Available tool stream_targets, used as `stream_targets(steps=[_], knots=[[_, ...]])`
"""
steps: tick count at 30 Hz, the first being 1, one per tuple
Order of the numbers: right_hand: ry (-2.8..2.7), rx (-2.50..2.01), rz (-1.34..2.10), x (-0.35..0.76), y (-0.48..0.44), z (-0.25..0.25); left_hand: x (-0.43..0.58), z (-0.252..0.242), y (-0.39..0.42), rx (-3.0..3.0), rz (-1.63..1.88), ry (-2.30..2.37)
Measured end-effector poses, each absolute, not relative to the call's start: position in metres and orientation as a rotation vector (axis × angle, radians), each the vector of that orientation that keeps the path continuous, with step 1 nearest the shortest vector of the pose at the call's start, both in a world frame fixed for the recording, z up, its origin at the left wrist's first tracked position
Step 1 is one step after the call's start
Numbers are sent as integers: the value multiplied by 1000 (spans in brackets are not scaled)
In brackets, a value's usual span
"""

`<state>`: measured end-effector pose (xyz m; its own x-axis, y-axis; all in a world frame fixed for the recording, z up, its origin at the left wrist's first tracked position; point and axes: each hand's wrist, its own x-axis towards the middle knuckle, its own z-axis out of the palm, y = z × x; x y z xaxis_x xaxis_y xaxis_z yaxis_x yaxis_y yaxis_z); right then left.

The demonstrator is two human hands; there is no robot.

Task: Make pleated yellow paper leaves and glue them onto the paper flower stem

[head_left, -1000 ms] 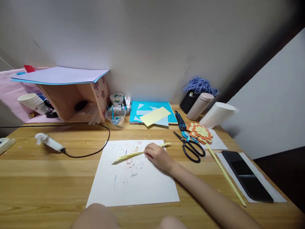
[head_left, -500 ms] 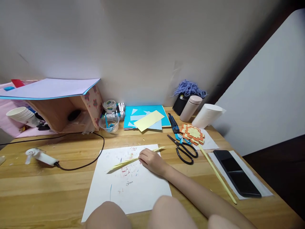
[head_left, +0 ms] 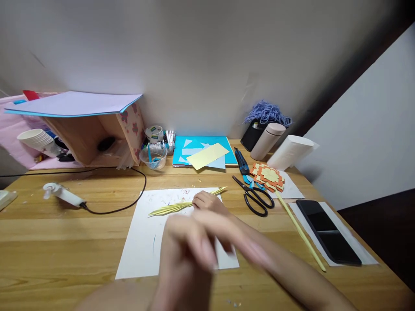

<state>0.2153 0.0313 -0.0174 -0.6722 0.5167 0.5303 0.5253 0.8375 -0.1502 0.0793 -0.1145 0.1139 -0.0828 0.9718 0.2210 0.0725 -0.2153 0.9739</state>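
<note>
A strip of yellow pleated paper (head_left: 170, 208) lies slantwise over the upper part of a white sheet (head_left: 136, 255) with coloured marks. My right hand (head_left: 209, 202) is closed around its middle, and both pleated ends stick out. Nearer the camera, my left hand (head_left: 191, 242) is raised in front of the right forearm. It is blurred, with the fingers apart, the index finger stretched out to the right and nothing seen in them. Black-handled scissors (head_left: 256, 198) lie just right of the white sheet.
At the left, a white glue gun (head_left: 65, 195) trails a black cable near a lidded box (head_left: 131, 129). A utility knife (head_left: 241, 160), layered paper flower (head_left: 268, 176) with yellow stem, bottle (head_left: 267, 142) and phone (head_left: 327, 231) are to the right. Yellow paper (head_left: 207, 156) lies at the back.
My left hand has come into view from below and covers part of the sheet. My right hand still holds the pleated paper, whose left end shows wider pleats. The view has shifted slightly.
</note>
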Motion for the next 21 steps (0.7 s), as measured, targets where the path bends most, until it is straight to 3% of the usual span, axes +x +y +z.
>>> stream_targets(steps=[7,15,21], knots=[[-2143,-981,116,216,34,-13,65,28,-21,1435,831,1358],[-2062,-908,313,213,24,-7,53,-4,-2,1021,1079,1107],[-2084,-790,285,210,21,-10,50,-5,-3,1181,1230,1244]])
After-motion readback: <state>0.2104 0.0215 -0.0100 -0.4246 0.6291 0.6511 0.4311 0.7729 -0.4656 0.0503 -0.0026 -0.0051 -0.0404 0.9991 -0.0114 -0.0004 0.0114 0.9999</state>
